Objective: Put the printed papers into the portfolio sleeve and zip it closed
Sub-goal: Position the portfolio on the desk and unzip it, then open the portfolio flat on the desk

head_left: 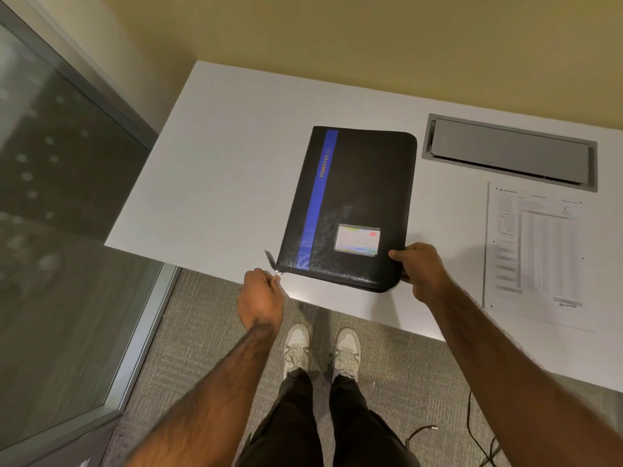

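A black portfolio sleeve (357,197) with a blue stripe and a card window lies flat on the white table (236,163), its near edge at the table's front. My left hand (261,298) pinches the small metal zipper pull (277,273) at the sleeve's near left corner. My right hand (418,269) grips the near right corner, thumb on top. The printed papers (536,251) lie on the table to the right of the sleeve, apart from it.
A grey cable hatch (509,153) is set into the table behind the papers. A glass wall (67,230) stands at the left. Below the table edge are carpet, my white shoes (320,352) and a black cable (472,436) on the floor.
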Demonstrator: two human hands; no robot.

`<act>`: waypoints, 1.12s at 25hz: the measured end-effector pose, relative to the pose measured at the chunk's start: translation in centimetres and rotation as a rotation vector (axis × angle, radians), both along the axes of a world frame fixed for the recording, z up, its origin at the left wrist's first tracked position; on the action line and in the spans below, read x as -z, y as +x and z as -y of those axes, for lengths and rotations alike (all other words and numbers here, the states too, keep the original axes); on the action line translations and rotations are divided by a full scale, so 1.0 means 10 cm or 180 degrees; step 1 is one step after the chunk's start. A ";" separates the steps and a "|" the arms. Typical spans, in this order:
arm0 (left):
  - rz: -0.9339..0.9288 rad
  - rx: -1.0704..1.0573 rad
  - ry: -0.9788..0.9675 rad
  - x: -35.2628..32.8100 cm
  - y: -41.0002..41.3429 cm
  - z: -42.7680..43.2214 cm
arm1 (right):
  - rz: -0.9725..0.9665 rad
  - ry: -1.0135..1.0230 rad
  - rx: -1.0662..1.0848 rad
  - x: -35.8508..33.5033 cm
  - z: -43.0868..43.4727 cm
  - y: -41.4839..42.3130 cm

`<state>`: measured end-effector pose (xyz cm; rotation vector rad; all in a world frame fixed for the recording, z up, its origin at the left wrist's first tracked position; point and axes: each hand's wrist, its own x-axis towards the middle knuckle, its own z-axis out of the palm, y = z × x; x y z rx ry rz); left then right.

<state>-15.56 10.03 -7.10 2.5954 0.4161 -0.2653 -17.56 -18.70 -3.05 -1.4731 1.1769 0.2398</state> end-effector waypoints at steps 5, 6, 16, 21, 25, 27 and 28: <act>0.0200 0.0685 0.0487 -0.02 0.02 -0.26 | -0.0054 0.0005 -0.0012 0.00 -0.01 0.00; 0.0204 0.0748 0.0480 -0.03 0.04 -0.28 | -0.0056 0.0018 -0.0006 0.00 -0.01 0.00; 0.0343 0.1901 0.0159 -0.03 0.19 -0.20 | 0.0210 -0.0404 -0.0115 -0.44 -0.24 0.03; 0.0396 0.1985 0.0183 -0.03 0.20 -0.08 | 0.0955 -0.1000 -0.0641 -1.09 -0.81 0.17; 0.0407 0.1435 -0.0306 -0.11 0.30 -0.10 | 0.1627 -0.0874 -0.1534 -1.23 -1.32 0.29; 0.0311 0.1334 -0.0483 -0.15 0.34 -0.16 | 0.1641 -0.0882 -0.1893 -1.03 -1.46 0.34; 0.0330 0.1299 -0.0562 -0.17 0.35 -0.19 | 0.1512 -0.0965 -0.2065 -0.88 -1.48 0.37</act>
